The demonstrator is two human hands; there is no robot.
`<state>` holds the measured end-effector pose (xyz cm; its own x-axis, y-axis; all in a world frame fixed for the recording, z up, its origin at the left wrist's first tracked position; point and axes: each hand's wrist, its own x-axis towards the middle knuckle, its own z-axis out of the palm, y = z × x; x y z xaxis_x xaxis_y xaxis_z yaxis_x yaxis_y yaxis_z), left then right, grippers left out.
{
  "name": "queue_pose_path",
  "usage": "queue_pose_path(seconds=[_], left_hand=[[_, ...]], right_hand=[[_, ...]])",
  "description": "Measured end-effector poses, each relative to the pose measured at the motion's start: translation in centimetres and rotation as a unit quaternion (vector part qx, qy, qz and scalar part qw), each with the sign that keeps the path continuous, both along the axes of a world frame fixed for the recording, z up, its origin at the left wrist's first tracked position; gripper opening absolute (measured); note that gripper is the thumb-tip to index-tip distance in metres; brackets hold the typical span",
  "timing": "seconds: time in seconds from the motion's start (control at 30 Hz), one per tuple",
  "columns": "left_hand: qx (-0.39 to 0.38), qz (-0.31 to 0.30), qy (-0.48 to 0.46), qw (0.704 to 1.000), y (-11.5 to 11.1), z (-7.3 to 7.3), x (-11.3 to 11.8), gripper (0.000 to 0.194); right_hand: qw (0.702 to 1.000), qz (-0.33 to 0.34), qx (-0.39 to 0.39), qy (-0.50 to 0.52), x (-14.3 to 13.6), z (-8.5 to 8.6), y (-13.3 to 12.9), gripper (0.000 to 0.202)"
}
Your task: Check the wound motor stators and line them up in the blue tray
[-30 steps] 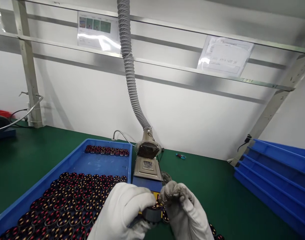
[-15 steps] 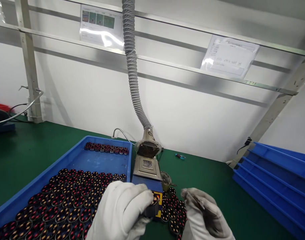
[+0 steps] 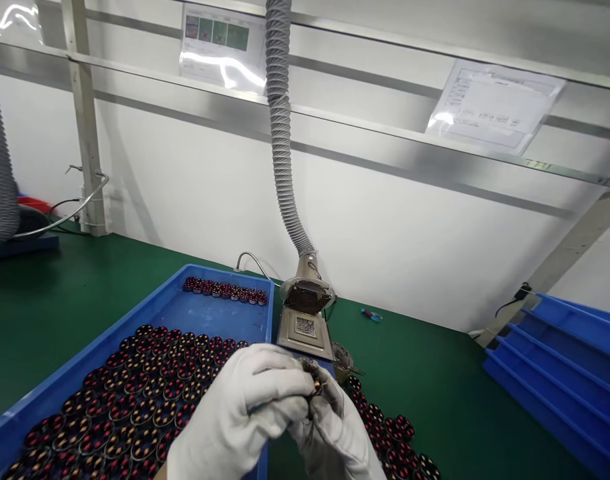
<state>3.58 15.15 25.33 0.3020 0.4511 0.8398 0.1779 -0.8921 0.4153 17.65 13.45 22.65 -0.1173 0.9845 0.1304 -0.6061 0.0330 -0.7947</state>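
My left hand (image 3: 255,407), in a white glove, is closed on a small dark round part with copper windings (image 3: 317,385). From the right, my right hand (image 3: 335,420), its gloved fingertips stained grey, meets it and pinches the same part. Gloved fingers cover most of the part. Behind the hands stands a metal-topped device (image 3: 305,330) under a fume hood. Similar round parts (image 3: 155,387) with red and copper-coloured segments fill much of the blue tray (image 3: 109,333) at the left.
More round parts (image 3: 397,447) lie on the green table (image 3: 435,373) at the right. Stacked blue trays (image 3: 559,373) stand at the far right. Small blue-handled cutters (image 3: 371,315) lie at the back. A small pot (image 3: 342,360) sits beside the device, and a grey hose (image 3: 282,133) hangs above.
My right hand has moved left to meet my left hand at the round part. The view has shifted, bringing another grey hose in at the left edge.
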Motion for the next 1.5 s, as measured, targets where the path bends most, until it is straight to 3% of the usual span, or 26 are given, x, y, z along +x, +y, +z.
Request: queue_pose_path(seconds=[0.07, 0.2, 0.33, 0.5, 0.6, 0.7, 0.8, 0.9, 1.0, 1.13, 1.23, 1.33, 1.43, 1.5], left_hand=[[-0.053, -0.013, -0.046, 0.997, -0.1, 0.1, -0.1, 0.036], [-0.138, 0.014, -0.090, 0.986, -0.5, -0.1, -0.1, 0.012], [-0.077, -0.015, -0.031, 0.996, -0.7, -0.1, -0.2, 0.036], [-0.092, -0.093, -0.082, 0.988, -0.3, -0.1, 0.1, 0.014], [-0.165, -0.066, -0.147, 0.973, -0.2, -0.7, 0.4, 0.016], [-0.270, -0.044, -0.247, 0.930, -0.3, -0.7, 0.1, 0.016], [-0.321, -0.052, -0.215, 0.921, -0.5, 0.0, -0.3, 0.018], [-0.267, -0.087, -0.135, 0.950, -0.6, 0.5, -0.1, 0.023], [-0.177, -0.067, -0.174, 0.966, -0.5, 0.2, 0.4, 0.015], [-0.261, 0.001, -0.233, 0.937, -0.4, 0.0, -0.1, 0.014], [-0.329, -0.046, -0.210, 0.919, -0.5, 0.2, -0.3, 0.026], [-0.303, -0.100, -0.162, 0.934, -0.5, 0.2, 0.5, 0.026], [-0.238, -0.089, -0.207, 0.945, -0.2, -0.3, 1.0, 0.016], [-0.248, -0.072, -0.242, 0.935, -0.1, -0.6, 0.7, 0.015]], right_hand=[[1.000, 0.017, -0.011, 0.007, 0.0, -0.2, -0.2, 0.034], [1.000, 0.016, -0.004, -0.020, 0.3, -0.4, -0.6, 0.032], [0.999, -0.005, 0.017, -0.040, 0.5, -0.4, -0.2, 0.024], [0.999, 0.013, 0.013, -0.041, 0.0, -0.4, 0.5, 0.028], [1.000, 0.017, 0.000, -0.023, -0.3, -0.4, 0.2, 0.030], [0.999, 0.030, -0.011, -0.014, -0.5, -0.4, -0.2, 0.030], [1.000, 0.024, -0.015, -0.010, -0.7, -0.5, -0.1, 0.031], [1.000, 0.005, -0.014, -0.009, -0.9, -0.8, 0.3, 0.034], [1.000, -0.012, -0.005, -0.017, -0.9, -0.9, 0.3, 0.031], [1.000, 0.004, -0.010, -0.018, -0.5, -0.8, -0.2, 0.028], [0.999, 0.033, -0.011, -0.009, -0.4, -0.8, -0.5, 0.032], [1.000, 0.014, 0.004, -0.011, -0.6, -0.8, -0.5, 0.031], [1.000, 0.012, -0.015, 0.012, -0.9, -0.3, -0.7, 0.029], [0.996, 0.052, -0.047, 0.048, -0.9, 0.3, -1.0, 0.029]])
